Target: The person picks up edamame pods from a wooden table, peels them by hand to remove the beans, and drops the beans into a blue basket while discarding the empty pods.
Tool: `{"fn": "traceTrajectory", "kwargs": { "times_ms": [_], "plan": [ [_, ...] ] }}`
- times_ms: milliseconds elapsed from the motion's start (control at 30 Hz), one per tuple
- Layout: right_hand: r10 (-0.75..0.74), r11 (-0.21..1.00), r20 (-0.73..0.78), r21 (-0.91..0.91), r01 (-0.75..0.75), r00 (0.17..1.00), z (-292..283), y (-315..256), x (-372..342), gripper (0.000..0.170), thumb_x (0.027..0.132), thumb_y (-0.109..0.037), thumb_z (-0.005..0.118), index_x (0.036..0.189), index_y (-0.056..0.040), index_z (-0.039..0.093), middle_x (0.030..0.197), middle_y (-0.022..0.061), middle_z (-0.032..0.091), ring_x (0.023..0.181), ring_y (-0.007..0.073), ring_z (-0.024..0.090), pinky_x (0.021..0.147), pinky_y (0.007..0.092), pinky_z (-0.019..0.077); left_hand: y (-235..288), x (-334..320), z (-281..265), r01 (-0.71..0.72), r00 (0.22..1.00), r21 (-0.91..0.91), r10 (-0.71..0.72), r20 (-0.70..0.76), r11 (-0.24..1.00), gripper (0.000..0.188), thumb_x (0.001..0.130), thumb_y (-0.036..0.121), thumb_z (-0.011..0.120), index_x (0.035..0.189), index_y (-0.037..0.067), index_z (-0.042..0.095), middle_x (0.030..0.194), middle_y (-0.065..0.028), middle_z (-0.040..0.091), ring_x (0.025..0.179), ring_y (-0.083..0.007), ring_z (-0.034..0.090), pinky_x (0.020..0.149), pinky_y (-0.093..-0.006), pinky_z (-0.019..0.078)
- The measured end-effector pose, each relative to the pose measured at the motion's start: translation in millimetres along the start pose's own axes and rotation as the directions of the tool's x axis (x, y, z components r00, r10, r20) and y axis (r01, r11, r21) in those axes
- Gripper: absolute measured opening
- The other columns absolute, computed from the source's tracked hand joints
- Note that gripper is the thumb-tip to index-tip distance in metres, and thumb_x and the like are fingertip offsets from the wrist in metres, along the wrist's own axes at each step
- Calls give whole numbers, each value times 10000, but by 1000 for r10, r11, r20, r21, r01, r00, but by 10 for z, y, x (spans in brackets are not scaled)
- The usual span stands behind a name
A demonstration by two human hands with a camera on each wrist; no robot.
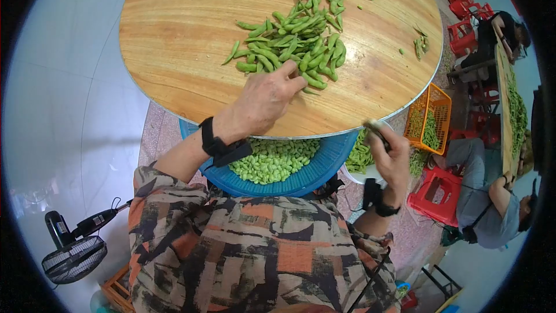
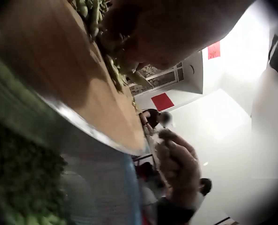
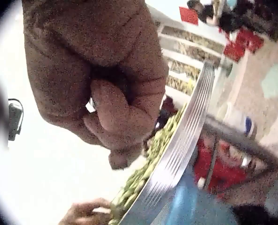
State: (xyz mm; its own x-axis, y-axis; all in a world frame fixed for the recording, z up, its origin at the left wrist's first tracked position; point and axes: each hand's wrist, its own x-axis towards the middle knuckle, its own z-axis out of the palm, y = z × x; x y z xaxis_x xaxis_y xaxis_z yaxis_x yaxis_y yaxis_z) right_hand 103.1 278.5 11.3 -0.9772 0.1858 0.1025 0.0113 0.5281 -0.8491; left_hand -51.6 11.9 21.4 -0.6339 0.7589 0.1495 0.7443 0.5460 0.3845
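In the head view, the left hand [image 1: 263, 98] is at the near edge of a pile of green pods [image 1: 289, 37] on the round wooden table [image 1: 185, 40], its thumb and fingers bent round a pod. The left wrist view shows a pod [image 2: 138, 80] at the fingertips of the dark, close left hand [image 2: 167, 33]. Right of the table's near rim, the right hand [image 1: 391, 156] is raised with curled fingers. Something grey and dark shows at its fingertips; what it is cannot be told. The right wrist view shows the right hand's [image 3: 101, 84] fingers folded together.
Below the table edge sits a blue basket [image 1: 217, 178] of shelled beans [image 1: 272, 162]. Right of it stand a white bucket [image 1: 362, 177] of pods, an orange crate [image 1: 443, 107] and a red stool [image 1: 437, 197]. People sit at another table on the right; a fan [image 1: 75, 259] is lower left.
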Motion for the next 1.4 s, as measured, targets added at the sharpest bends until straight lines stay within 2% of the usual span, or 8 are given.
{"fn": "traceTrajectory", "kwargs": {
  "times_ms": [100,167,367,600,767,967,1167,1400],
  "plan": [
    [62,985,45,158,-69,997,404,-317,142,266,910,-21,604,1166,8,673,822,26,669,613,91,578,542,251,472,110,-91,57,-178,957,-299,93,-276,938,174,868,41,630,1041,28,646,892,-119,615,737,-277,637,610,-367,509],
    [201,744,212,602,-290,956,605,-463,208,293,955,-37,570,1240,0,628,772,-13,608,581,37,494,492,205,397,234,-218,-5,112,987,-653,-158,-12,749,140,925,44,608,1052,7,656,788,-72,632,630,-150,593,555,-284,467],
    [152,616,389,682,-395,909,774,-528,297,249,990,-61,549,1212,17,629,721,-48,527,539,21,401,456,203,323,338,-460,67,373,872,-840,-457,174,393,170,919,38,602,1071,-14,658,769,-59,647,656,-97,564,594,-261,464],
    [141,545,466,700,-461,873,810,-484,291,226,998,-80,548,1170,37,638,665,-53,461,529,28,370,451,206,283,375,-535,212,110,915,-714,-352,-199,691,133,951,46,575,1039,-14,654,814,-52,655,596,-77,547,549,-234,432],
    [44,538,507,714,-448,861,765,-427,283,235,1001,-76,538,1177,55,623,660,-54,440,528,25,351,450,202,259,232,-610,226,326,883,-829,-165,439,-455,173,976,164,607,1023,3,650,873,-68,645,579,-97,557,470,-199,358],
    [76,476,536,721,-503,841,735,-480,254,226,1002,-67,531,1177,44,621,657,-52,453,525,23,357,456,193,258,343,-665,323,258,911,-735,-96,401,-627,170,942,163,664,1006,6,646,869,-39,643,596,-79,554,468,-190,366],
    [149,716,369,599,-357,918,864,-582,124,202,973,-42,542,1131,24,649,726,-14,516,571,38,458,498,214,361,473,-668,261,387,859,-896,-438,264,219,201,858,-2,712,1043,-5,632,829,-55,641,690,-109,601,549,-233,452],
    [-51,947,61,321,29,997,1021,-674,72,203,868,43,584,1057,39,657,795,104,575,652,168,573,582,277,443,423,-581,279,40,899,-406,-210,-385,913,159,857,-2,696,1009,-20,653,802,-39,659,730,-110,617,599,-247,481]
  ]
}}
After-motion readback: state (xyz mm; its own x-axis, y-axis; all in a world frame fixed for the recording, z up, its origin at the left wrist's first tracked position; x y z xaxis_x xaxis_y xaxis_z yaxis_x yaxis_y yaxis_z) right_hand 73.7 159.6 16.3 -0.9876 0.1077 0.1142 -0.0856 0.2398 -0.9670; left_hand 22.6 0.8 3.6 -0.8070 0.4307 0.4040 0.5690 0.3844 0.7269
